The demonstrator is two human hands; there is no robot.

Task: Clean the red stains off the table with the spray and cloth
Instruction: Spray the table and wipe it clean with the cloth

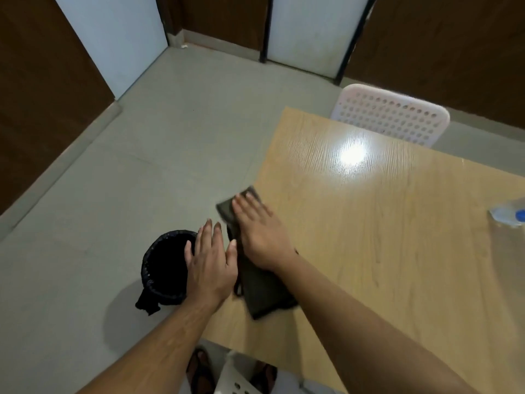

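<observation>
At the table [397,251] edge, the cloth [264,291] is pressed flat by the right hand [261,231]; beside it the left hand [210,260] is spread, holding nothing. Overhanging, the cloth could be pushed off.

Both bare forearms reach forward from the lower edge of the view, angling up and toward each other. The right hand [260,234] lies palm down, wrist low, its fingers straight and held together, pointing up and to the left. The left hand [208,263] sits just beside it, also palm down, fingers extended and slightly spread, the thumb stretched out toward the right wrist.
</observation>
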